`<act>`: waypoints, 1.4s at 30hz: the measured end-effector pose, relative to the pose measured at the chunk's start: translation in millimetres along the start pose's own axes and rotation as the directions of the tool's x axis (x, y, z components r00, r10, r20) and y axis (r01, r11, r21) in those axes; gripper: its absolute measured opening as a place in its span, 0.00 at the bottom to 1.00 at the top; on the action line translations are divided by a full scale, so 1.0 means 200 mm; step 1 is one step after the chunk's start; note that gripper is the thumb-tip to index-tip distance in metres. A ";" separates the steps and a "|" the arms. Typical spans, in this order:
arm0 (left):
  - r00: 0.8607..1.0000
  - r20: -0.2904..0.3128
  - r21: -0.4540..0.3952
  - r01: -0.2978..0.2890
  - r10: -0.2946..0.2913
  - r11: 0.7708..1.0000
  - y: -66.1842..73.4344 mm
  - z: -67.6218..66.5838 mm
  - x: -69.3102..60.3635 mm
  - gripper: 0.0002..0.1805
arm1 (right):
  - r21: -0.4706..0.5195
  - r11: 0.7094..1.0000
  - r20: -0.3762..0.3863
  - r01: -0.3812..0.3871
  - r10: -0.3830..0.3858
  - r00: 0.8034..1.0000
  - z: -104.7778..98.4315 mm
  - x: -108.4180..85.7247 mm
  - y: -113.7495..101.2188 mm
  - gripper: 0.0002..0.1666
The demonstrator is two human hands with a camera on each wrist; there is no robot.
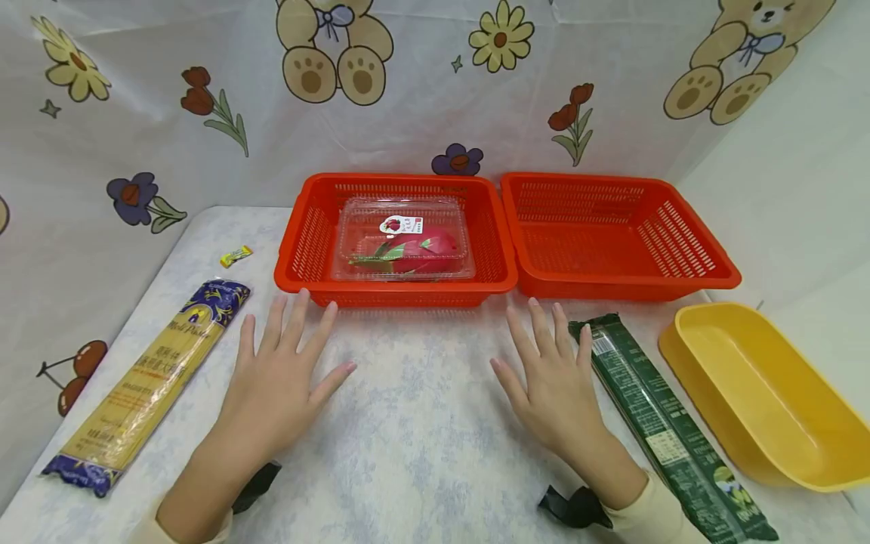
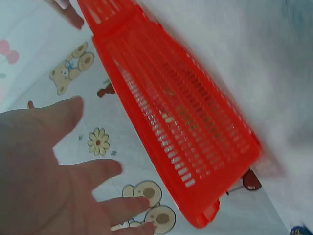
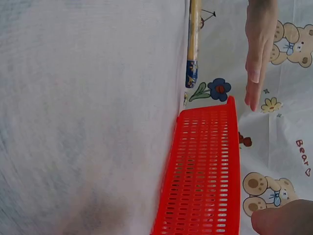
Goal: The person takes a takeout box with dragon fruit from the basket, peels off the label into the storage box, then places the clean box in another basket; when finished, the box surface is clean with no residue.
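Note:
My left hand [image 1: 272,385] is held palm down with fingers spread, in front of the left red basket [image 1: 394,295]; nothing is in it. My right hand [image 1: 553,385] has its fingers spread too and holds nothing, just left of a green package [image 1: 666,423]. In the left basket lies a clear plastic box [image 1: 347,234] with a red dragon fruit [image 1: 428,253] inside. The left wrist view shows the left hand [image 2: 54,181] beside the red basket [image 2: 181,107]. The right wrist view has the left hand [image 3: 259,49] beyond the basket [image 3: 200,171].
A red basket [image 1: 578,261] with nothing in it adjoins the first on the right. A yellow tub [image 1: 761,393] stands at the far right. A yellow and blue pasta package [image 1: 156,378] lies at the left, with a small yellow wrapped item [image 1: 236,256] behind it.

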State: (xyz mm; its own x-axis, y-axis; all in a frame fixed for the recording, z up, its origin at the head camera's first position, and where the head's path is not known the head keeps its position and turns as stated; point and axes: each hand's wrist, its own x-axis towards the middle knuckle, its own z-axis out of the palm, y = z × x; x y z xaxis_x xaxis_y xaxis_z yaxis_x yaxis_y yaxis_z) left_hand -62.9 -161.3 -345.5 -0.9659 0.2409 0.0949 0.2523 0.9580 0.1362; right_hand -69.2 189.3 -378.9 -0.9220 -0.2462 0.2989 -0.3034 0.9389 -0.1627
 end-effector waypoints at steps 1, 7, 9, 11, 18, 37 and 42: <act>1.000 -0.021 0.003 -0.005 0.005 1.000 -0.01 -0.01 0.01 0.47 | -0.004 1.000 -0.005 0.007 -0.007 1.000 -0.01 0.01 0.00 0.45; 0.990 -0.142 -0.049 -0.023 0.015 0.999 -0.07 -0.06 0.11 0.48 | 0.005 1.000 -0.035 0.028 -0.028 0.999 -0.06 0.09 -0.02 0.44; 0.987 -0.160 -0.100 -0.025 0.009 0.995 -0.09 -0.06 0.14 0.47 | 0.032 0.999 -0.032 0.031 -0.030 0.999 -0.08 0.14 -0.04 0.43; 0.984 -0.177 -0.171 -0.026 -0.005 0.985 -0.11 -0.05 0.18 0.46 | 0.065 0.997 -0.017 0.032 -0.031 0.999 -0.09 0.20 -0.06 0.44; 0.977 -0.163 -0.472 0.046 -0.139 0.881 -0.26 0.00 0.31 0.47 | 0.204 0.979 0.056 0.018 -0.030 0.998 -0.11 0.44 -0.12 0.43; 0.882 -0.298 -0.754 0.018 -0.366 0.657 -0.37 0.20 0.40 0.33 | 0.525 0.827 0.278 -0.202 0.058 0.959 0.06 1.00 -0.07 0.37; 0.878 -0.297 -0.811 -0.025 -0.375 0.585 -0.38 0.23 0.40 0.29 | 0.599 0.700 0.408 -0.388 0.150 0.901 0.10 1.06 -0.07 0.36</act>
State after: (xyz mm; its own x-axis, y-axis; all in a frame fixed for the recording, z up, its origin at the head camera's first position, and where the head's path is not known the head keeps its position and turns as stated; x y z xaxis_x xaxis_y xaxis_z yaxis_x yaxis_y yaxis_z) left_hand -161.9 -207.9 -394.2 -0.9255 -0.1936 0.3254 0.2186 0.4285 0.8767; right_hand -265.3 118.9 -331.2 -0.9740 -0.1792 -0.1388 0.0011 0.6089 -0.7933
